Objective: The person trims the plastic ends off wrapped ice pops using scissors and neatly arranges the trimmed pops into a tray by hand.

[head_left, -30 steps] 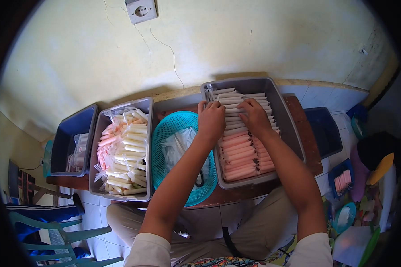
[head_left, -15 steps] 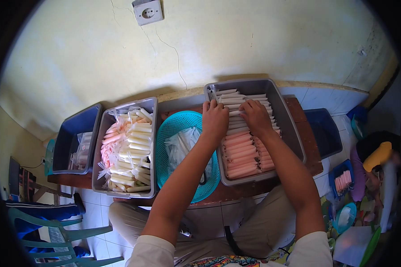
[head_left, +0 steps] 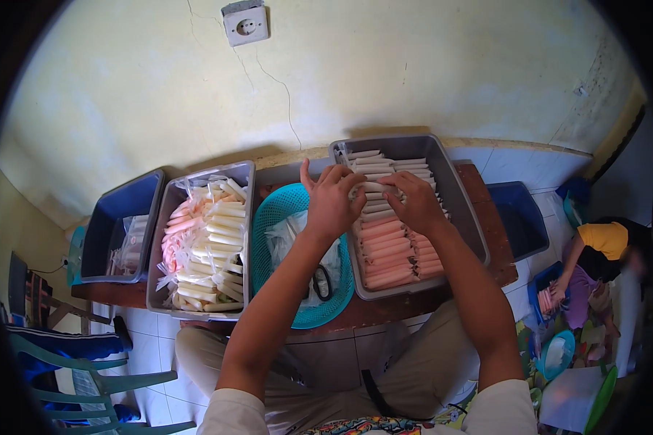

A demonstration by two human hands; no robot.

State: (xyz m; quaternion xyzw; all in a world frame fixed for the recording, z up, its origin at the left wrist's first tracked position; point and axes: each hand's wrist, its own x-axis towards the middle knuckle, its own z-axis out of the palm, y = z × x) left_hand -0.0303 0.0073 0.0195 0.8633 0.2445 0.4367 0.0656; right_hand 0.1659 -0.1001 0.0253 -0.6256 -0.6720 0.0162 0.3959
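Over the right grey tub (head_left: 479, 239), my left hand (head_left: 331, 199) and my right hand (head_left: 417, 203) hold a pale wrapped stick (head_left: 376, 187) between them, one at each end. My left thumb sticks out to the left; its other fingers are closed on the stick. The fingers of my right hand pinch the other end. Below them, rows of white sticks (head_left: 412, 164) and pink sticks (head_left: 382, 250) fill the tub. Beside it, a turquoise basket (head_left: 268, 210) holds clear plastic bags and black-handled scissors (head_left: 322, 283).
Left of the basket stands a grey tub (head_left: 250, 174) of cream and pink sticks, then a dark blue tub (head_left: 98, 225). Another blue tub (head_left: 519, 214) is at the right. A person in yellow (head_left: 604, 239) reaches into a small blue container (head_left: 535, 290). A green chair (head_left: 87, 370) is lower left.
Both hands have risen off the rows, with a stick now between them. My left hand has turned and moved slightly left. The person at the right has reached into the small container.
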